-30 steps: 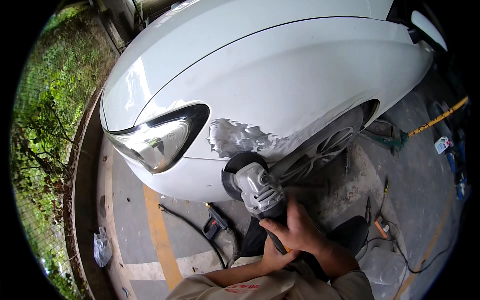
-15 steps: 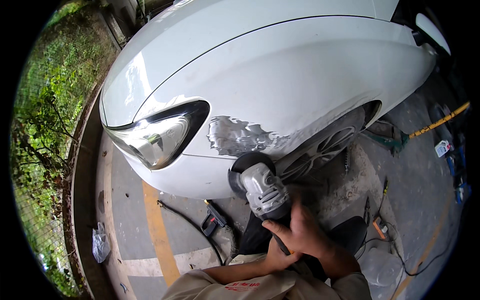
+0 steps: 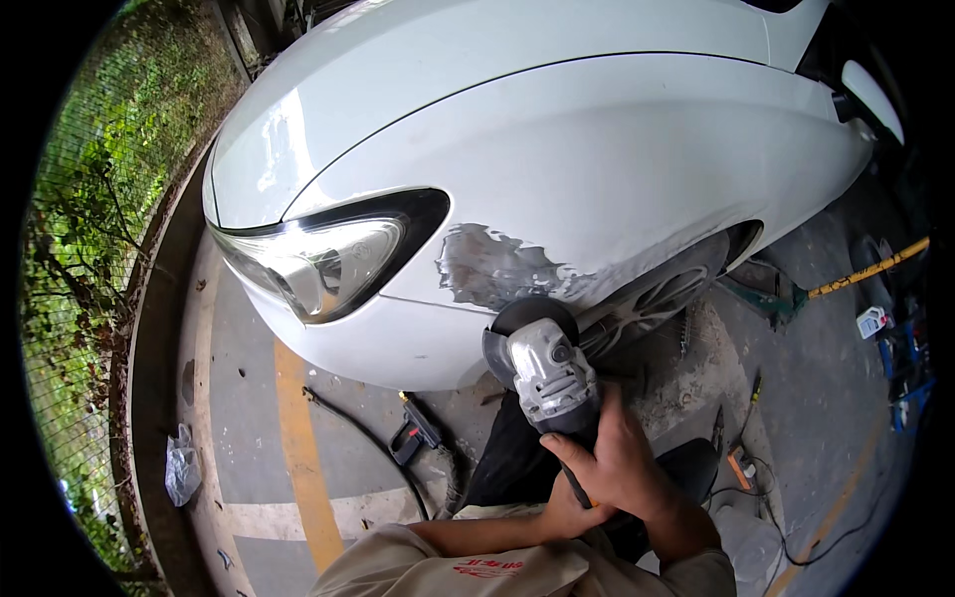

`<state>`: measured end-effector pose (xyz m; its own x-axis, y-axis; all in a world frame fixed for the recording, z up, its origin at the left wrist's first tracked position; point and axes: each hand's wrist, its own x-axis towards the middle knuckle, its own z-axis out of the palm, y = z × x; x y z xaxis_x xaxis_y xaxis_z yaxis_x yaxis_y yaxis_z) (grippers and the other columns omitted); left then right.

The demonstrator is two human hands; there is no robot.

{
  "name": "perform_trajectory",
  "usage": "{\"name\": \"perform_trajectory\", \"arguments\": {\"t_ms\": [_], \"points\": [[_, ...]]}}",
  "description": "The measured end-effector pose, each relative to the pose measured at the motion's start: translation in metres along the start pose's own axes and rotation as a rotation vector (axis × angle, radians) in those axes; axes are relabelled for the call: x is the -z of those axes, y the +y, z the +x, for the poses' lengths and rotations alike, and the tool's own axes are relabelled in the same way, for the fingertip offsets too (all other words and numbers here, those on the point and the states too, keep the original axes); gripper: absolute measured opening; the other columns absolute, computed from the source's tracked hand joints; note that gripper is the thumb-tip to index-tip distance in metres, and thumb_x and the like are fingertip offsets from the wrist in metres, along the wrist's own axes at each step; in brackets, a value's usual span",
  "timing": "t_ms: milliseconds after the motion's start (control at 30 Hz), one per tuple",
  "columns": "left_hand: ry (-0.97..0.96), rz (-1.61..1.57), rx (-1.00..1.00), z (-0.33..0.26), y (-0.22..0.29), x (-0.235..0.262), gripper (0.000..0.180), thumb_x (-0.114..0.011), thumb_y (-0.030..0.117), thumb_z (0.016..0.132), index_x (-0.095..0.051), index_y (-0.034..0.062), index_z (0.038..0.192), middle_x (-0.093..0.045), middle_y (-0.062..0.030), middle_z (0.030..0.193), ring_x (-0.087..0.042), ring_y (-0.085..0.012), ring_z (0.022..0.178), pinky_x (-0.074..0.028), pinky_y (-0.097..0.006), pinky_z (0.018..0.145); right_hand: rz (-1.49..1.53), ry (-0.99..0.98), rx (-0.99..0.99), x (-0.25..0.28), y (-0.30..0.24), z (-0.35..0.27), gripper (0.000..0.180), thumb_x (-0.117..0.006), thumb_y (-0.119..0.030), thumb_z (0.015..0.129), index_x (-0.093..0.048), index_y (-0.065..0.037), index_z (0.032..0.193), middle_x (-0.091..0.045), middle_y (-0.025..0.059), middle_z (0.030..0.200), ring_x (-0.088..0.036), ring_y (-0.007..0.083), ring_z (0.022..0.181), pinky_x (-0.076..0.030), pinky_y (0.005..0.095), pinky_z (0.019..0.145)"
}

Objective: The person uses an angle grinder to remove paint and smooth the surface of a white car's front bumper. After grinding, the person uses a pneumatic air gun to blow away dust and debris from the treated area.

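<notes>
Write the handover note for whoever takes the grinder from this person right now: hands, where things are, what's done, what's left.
Right hand grips the angle grinder body; left hand holds it from below, near the rear.
Grinder disc sits at the lower edge of the white car's fender, beside the wheel.
Done: a bare-metal patch is stripped behind the headlight.
Left: the patch's edges look ragged, and paint remains all around it.
</notes>
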<state>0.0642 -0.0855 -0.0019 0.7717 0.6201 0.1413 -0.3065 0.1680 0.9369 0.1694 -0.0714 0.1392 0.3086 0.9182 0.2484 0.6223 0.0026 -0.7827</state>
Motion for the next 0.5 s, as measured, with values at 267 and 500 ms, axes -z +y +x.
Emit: {"name": "perform_trajectory", "arguments": {"t_ms": [267, 500], "points": [[0.045, 0.052, -0.057, 0.016, 0.027, 0.000, 0.059, -0.075, 0.017, 0.069, -0.044, 0.0010, 0.117, -0.058, -0.0098, 0.105, -0.058, -0.0189, 0.097, -0.047, -0.033, 0.084, 0.115, -0.011, -0.114, 0.005, 0.007, 0.000, 0.062, -0.071, -0.036, 0.080, -0.042, 0.006, 0.115, -0.058, 0.0245, 0.099, -0.060, 0.0391, 0.092, -0.047, 0.0423, 0.078], [0.020, 0.079, -0.051, 0.016, 0.025, 0.005, 0.061, -0.075, 0.020, 0.069, -0.044, 0.0010, 0.118, -0.057, -0.0095, 0.105, -0.058, -0.0195, 0.097, -0.046, -0.034, 0.086, 0.081, 0.027, -0.025, 0.002, 0.007, 0.003, 0.062, -0.071, -0.037, 0.080, -0.042, 0.007, 0.113, -0.058, 0.0265, 0.098, -0.059, 0.0415, 0.093, -0.047, 0.0441, 0.079]]}}
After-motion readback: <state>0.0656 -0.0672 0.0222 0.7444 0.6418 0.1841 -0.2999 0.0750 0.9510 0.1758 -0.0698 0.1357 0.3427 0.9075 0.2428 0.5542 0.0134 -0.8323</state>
